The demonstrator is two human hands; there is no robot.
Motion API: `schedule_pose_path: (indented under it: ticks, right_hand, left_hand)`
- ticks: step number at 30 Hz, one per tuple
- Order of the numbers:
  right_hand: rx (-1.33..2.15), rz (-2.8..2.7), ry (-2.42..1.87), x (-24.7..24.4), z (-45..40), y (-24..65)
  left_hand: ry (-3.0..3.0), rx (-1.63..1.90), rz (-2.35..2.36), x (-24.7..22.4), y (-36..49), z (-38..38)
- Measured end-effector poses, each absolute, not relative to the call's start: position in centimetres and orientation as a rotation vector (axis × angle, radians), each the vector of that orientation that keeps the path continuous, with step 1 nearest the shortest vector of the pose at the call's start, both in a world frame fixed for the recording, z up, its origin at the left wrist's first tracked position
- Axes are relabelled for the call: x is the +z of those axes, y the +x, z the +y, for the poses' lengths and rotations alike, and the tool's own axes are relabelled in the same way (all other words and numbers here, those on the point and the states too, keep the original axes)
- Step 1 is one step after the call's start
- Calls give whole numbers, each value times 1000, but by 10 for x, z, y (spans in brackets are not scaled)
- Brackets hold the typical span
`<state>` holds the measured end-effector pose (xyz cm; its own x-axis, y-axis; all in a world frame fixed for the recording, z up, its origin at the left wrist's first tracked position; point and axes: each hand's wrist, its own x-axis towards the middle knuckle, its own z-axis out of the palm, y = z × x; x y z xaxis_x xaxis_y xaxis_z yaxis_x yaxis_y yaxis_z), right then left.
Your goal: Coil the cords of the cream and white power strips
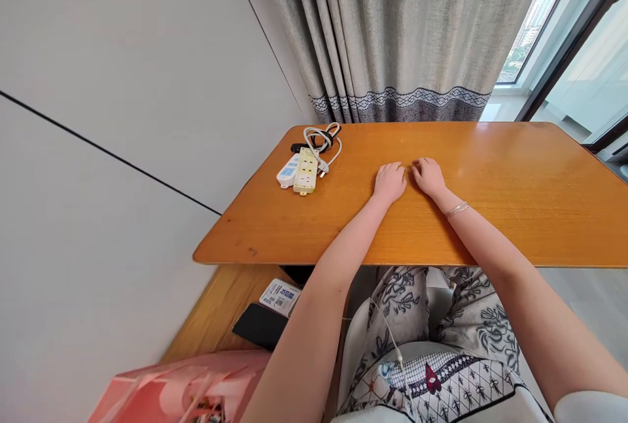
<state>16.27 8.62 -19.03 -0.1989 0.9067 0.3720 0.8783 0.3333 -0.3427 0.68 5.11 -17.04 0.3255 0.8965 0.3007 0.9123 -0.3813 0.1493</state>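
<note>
On the wooden table (pixel 490 214), my left hand (pixel 390 181) rests palm down, fingers curled loosely, on the bare top near the middle. Just to its right lies my right hand (pixel 428 176), also on the tabletop, its fingers bent inward; a silver bracelet (pixel 457 209) is round that wrist. A small gap separates the two hands. Nothing shows in either one, though the undersides of the fingers are hidden. Left of my hands sit a yellowish power strip (pixel 306 171) and a white power strip (pixel 288 172), side by side, with coiled white and black cables (pixel 324 142) behind them.
A grey curtain (pixel 412 31) hangs behind the table, with a window (pixel 532 34) at the right. Below the table's left front edge are a black phone-like object (pixel 260 326), a white printed packet (pixel 279 297) and a pink bag (pixel 186 387). A pale wall stands left.
</note>
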Motion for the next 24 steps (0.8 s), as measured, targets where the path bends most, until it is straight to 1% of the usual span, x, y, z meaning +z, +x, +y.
schedule_pose_path:
  ticks: [5, 8, 15, 24]
  right_hand:
    - [31, -2113, -1574, -188, 80, 162]
    - [12, -2113, -1591, -188, 80, 162]
    - [-66, -2090, -1626, -194, 85, 164]
    - [-99, -2093, -1638, -198, 86, 165]
  left_hand:
    - [-2573, -386, -1753, -166, 13, 31]
    - [-2588, -368, -1774, -167, 19, 20]
    - [-2492, -431, -1921, -172, 36, 10]
    - [-2521, -481, -1920, -173, 34, 10]
